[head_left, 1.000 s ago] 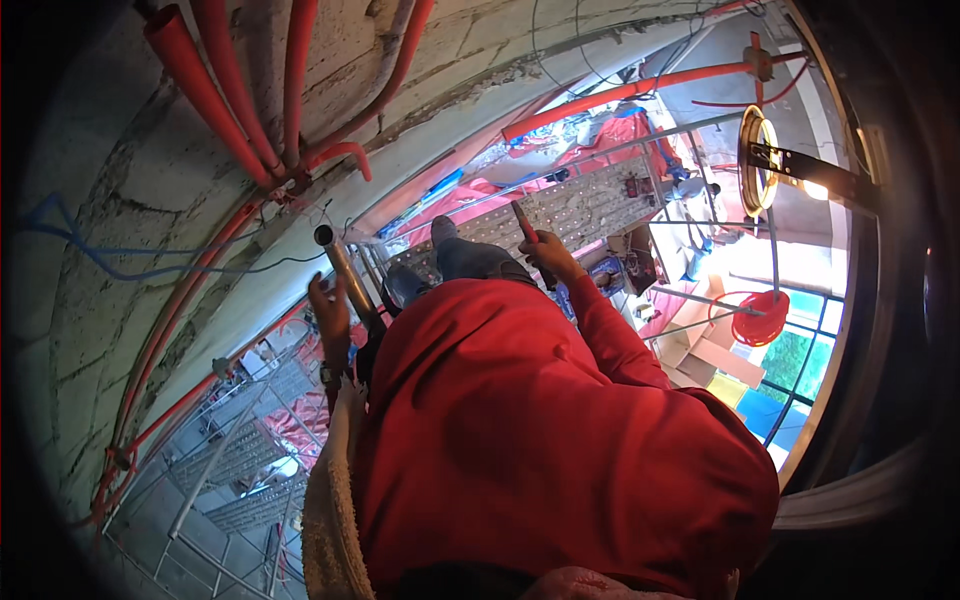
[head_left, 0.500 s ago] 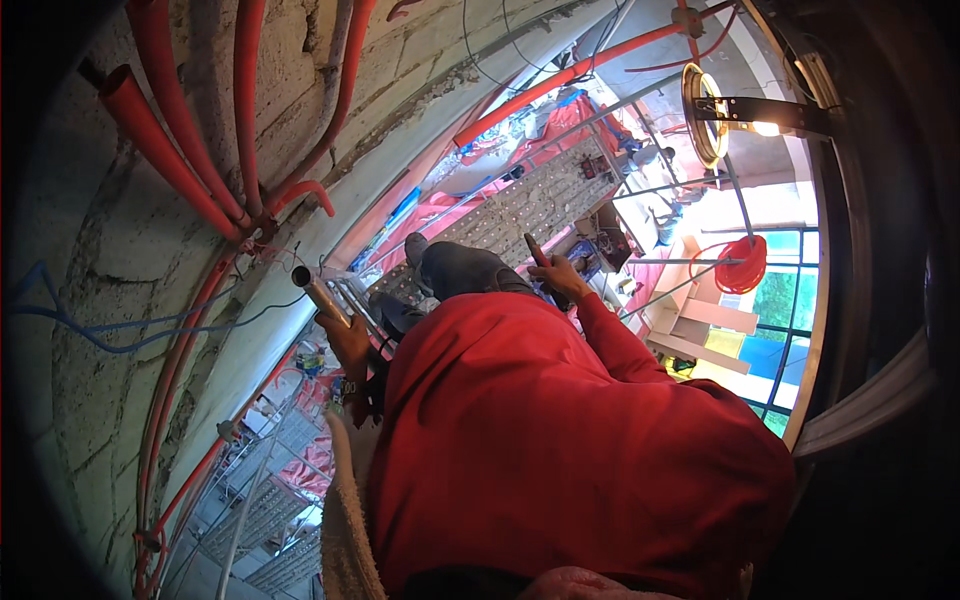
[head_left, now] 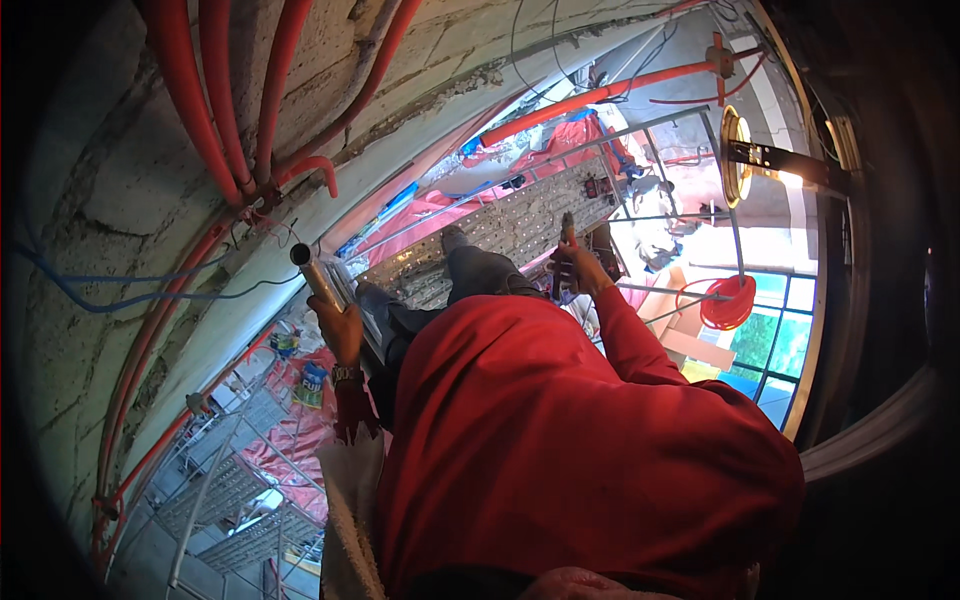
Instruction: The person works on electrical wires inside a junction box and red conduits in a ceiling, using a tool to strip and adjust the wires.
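Fingers of left hand [head_left: 338, 328] wrapped around hollow silver metal pole [head_left: 316, 276], nine o'clock, seemingly for balance; those of right hand [head_left: 585, 268] clamped on slim red-and-dark tool [head_left: 569, 236], two o'clock, tip outward, probably for clearance.

Red-hdld tool [head_left: 569, 236] in RH [head_left: 582, 268], open-ended mtl tube [head_left: 317, 279] in LH [head_left: 339, 330]

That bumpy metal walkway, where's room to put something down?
The walkway looks bare between the farther shoe and the small reddish thing near its far end. It's crowded nearer, around the person's legs. A tool in the right hand overlaps one edge.
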A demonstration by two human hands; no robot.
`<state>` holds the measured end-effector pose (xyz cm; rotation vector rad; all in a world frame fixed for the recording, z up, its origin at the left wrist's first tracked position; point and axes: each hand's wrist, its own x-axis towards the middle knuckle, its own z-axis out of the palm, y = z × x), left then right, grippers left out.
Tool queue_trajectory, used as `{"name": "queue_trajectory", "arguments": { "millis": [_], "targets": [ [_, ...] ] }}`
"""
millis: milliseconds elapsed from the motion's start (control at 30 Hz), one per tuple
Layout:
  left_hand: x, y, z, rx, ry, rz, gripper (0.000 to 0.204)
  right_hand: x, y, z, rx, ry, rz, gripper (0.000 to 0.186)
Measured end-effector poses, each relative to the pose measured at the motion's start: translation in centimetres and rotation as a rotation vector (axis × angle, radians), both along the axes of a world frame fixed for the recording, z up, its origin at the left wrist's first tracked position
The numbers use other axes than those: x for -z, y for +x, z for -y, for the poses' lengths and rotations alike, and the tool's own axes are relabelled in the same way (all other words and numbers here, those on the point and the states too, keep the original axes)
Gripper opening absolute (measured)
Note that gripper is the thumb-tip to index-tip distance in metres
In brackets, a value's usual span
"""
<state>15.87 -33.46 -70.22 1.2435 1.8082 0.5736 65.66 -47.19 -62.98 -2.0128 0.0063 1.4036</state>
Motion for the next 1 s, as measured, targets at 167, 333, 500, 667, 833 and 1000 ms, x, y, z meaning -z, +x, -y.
{"name": "queue_trajectory", "arguments": {
  "millis": [167,333,500,667,833,1000],
  "targets": [
    [-0.3,0.4,0.2,-0.064,-0.011,-0.06,0.058,2.1,4.1,-2.7,0.041,0.015,-0.007,0.021],
    [0.2,0.8,0.0,-0.088,0.013,-0.152,0.054,7.4,12.1,-3.8,-0.017,0.107,-0.179,0.011],
    [-0.4,1.8,0.5,-0.128,0.038,-0.275,0.049,6.4,12.5,-8.4,-0.107,0.037,-0.095,0.039],
    [0.0,2.8,0.2,-0.151,0.005,-0.294,0.053,10.8,18.7,-10.5,-0.213,-0.145,-0.002,0.055],
    [1.1,2.7,0.6,-0.196,0.022,-0.197,0.05,14.3,20.4,-13.2,-0.338,-0.233,0.077,0.05],
    [1.3,2.1,0.9,-0.218,0.089,-0.115,0.04,22.7,23.0,-14.6,-0.899,-0.178,0.282,0.035]
  ]
}}
